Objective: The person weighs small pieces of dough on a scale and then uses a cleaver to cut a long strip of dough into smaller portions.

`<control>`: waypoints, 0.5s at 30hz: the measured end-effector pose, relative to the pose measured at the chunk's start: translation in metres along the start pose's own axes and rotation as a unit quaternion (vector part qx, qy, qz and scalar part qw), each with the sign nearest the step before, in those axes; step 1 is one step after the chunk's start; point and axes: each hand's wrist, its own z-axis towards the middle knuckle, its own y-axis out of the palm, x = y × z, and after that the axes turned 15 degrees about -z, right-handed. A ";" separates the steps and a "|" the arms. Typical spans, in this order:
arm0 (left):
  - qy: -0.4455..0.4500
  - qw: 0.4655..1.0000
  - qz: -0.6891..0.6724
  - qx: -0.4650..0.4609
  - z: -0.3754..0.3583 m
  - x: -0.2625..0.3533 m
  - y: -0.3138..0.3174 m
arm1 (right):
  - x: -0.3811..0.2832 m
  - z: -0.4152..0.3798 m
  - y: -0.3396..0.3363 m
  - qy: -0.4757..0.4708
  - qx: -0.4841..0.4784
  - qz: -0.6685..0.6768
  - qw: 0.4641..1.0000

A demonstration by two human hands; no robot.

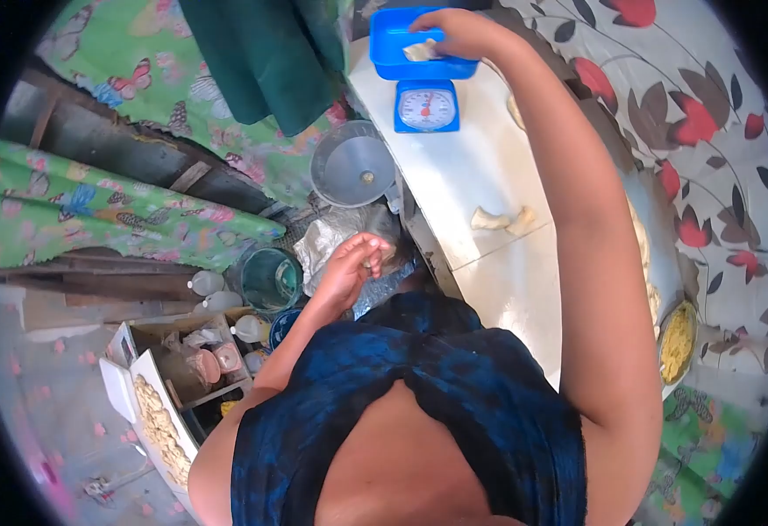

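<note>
My right hand [456,33] reaches into the blue tray [388,54] on top of a blue kitchen scale [426,107], its fingers at a pale piece of dough [420,51]. Whether the fingers grip that piece or only touch it is hard to tell. On the white tiled table [498,280], below the scale, lie more dough pieces [504,220]. My left hand [355,266] hangs in the air left of the table, its fingers curled in; whether something small is in it cannot be made out.
A grey bucket [353,162] stands against the table's left edge, with a green bucket [270,279] further left. Lower left, a tray of dough pieces [163,430] rests by an open shelf [217,359]. A bowl of yellow filling [678,344] is at the right.
</note>
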 end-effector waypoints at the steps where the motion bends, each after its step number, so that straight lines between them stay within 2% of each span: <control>1: -0.013 1.000 0.002 -0.004 -0.003 0.001 -0.003 | -0.002 0.009 0.001 -0.015 -0.064 -0.004 0.998; 4: 0.031 0.998 0.030 0.037 -0.005 0.006 -0.009 | 0.013 0.045 0.045 -0.053 -0.133 0.001 0.990; 7: 0.035 0.999 0.009 0.034 -0.005 0.009 -0.016 | -0.001 0.053 0.043 0.003 -0.070 -0.004 0.998; 10: 0.026 0.999 0.012 0.018 -0.002 0.012 -0.012 | -0.008 0.046 0.028 0.007 -0.057 -0.030 0.998; 12: 0.018 1.000 0.016 0.013 0.002 0.011 -0.010 | -0.016 0.037 0.014 0.010 0.102 0.026 0.994; 13: 0.017 1.000 0.015 0.014 0.005 0.009 -0.009 | -0.024 0.031 0.002 0.011 0.100 0.027 0.995; 15: 0.006 1.000 0.028 0.007 0.010 0.006 -0.007 | -0.036 0.017 -0.017 0.045 -0.007 -0.004 0.999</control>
